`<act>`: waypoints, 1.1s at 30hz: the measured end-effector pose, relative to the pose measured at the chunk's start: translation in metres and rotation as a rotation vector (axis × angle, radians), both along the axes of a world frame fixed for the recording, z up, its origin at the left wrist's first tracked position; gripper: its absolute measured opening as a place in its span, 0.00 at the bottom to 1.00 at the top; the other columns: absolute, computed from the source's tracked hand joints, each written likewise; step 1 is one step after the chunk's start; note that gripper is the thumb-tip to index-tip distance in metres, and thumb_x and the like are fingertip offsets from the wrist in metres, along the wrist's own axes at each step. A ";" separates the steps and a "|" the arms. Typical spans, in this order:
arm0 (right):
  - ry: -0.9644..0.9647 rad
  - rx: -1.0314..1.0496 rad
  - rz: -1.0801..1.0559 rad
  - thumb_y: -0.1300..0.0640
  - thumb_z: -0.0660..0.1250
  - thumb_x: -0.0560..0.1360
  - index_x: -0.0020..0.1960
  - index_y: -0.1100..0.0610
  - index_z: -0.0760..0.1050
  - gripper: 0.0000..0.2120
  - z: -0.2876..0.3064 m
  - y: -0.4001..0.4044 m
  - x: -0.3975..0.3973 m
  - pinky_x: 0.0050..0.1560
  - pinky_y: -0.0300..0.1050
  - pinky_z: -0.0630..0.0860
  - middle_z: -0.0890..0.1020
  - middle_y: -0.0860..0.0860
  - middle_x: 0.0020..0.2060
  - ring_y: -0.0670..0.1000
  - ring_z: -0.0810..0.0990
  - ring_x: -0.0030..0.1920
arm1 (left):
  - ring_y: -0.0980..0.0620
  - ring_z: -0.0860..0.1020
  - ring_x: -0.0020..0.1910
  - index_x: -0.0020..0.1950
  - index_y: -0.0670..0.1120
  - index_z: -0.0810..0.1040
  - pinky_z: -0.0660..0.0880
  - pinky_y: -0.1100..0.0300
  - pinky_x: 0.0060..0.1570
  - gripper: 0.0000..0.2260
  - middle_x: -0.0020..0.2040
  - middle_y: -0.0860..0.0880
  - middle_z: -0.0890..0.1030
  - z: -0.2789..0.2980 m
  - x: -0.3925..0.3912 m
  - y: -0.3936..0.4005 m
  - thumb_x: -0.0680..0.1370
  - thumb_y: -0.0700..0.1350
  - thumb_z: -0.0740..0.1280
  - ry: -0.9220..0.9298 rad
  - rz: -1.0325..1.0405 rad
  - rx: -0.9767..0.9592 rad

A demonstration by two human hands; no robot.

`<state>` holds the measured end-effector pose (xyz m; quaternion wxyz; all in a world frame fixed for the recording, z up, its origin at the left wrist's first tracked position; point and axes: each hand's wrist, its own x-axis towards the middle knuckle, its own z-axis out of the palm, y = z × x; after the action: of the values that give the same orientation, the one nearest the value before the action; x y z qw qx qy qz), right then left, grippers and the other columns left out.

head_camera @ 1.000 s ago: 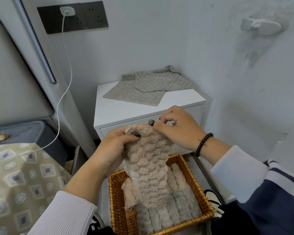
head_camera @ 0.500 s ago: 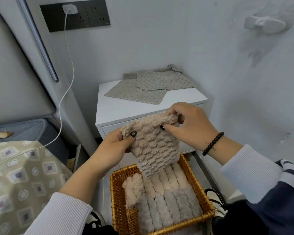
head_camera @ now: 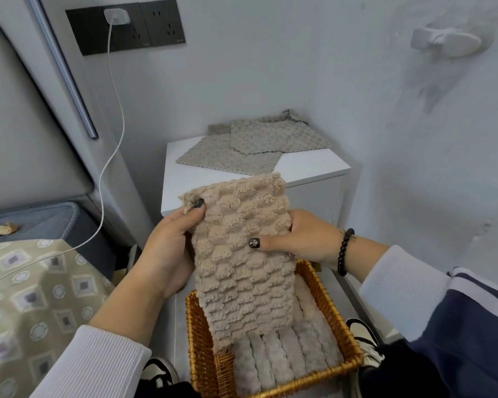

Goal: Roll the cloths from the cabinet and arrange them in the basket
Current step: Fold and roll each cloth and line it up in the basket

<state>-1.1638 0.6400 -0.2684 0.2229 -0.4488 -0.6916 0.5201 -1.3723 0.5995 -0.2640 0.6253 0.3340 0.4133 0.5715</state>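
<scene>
**Cloth flattened out, ready to roll**

Over the last second the beige cloth [head_camera: 239,254] went from a bunched, gathered top edge to a long flat strip held upright over the basket [head_camera: 325,294]. The left hand [head_camera: 167,248] had slid to the strip's edge at 9 o'clock, thumb pinching the top corner and fingers behind. The right hand [head_camera: 299,239] had dropped from the top edge to the side at 3 o'clock, thumb pressed across the front, fingers hidden behind. Both hands gripped the cloth; its lower end hung into the basket, over the rolls [head_camera: 285,357] already lined up there.

That probably meant folding was done and rolling came next. More grey cloths [head_camera: 242,150] lay flat on the cabinet [head_camera: 314,168] at 12 o'clock, so the task looked only partly finished.
</scene>
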 end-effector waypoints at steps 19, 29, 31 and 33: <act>0.446 -0.411 -0.303 0.56 0.73 0.71 0.68 0.66 0.69 0.30 0.000 0.008 0.005 0.62 0.55 0.76 0.85 0.57 0.51 0.56 0.83 0.54 | 0.45 0.85 0.47 0.51 0.41 0.84 0.81 0.56 0.40 0.15 0.51 0.40 0.85 -0.016 0.012 -0.002 0.65 0.39 0.77 0.141 -0.184 -0.123; 0.387 -0.362 -0.200 0.65 0.67 0.76 0.61 0.62 0.76 0.14 0.004 0.010 0.021 0.57 0.50 0.79 0.83 0.58 0.55 0.57 0.82 0.57 | 0.42 0.83 0.54 0.63 0.46 0.79 0.82 0.49 0.50 0.18 0.57 0.42 0.84 -0.015 0.009 0.005 0.74 0.36 0.66 0.130 -0.194 -0.082; 0.386 -0.389 -0.222 0.64 0.66 0.77 0.61 0.63 0.76 0.13 0.002 0.012 0.023 0.57 0.51 0.79 0.83 0.58 0.55 0.57 0.82 0.57 | 0.43 0.84 0.53 0.64 0.46 0.78 0.82 0.52 0.47 0.17 0.57 0.42 0.84 -0.016 0.011 0.005 0.77 0.34 0.64 0.155 -0.180 -0.062; 0.391 -0.443 -0.201 0.63 0.66 0.78 0.63 0.63 0.75 0.14 0.001 0.012 0.023 0.57 0.52 0.78 0.83 0.58 0.55 0.57 0.81 0.57 | 0.45 0.84 0.52 0.65 0.46 0.77 0.82 0.55 0.44 0.16 0.57 0.42 0.84 -0.017 0.012 0.004 0.79 0.33 0.62 0.151 -0.151 -0.047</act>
<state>-1.1408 0.6518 -0.2673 0.2987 -0.4441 -0.4576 0.7100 -1.3603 0.6040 -0.2809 0.6413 0.3917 0.4462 0.4860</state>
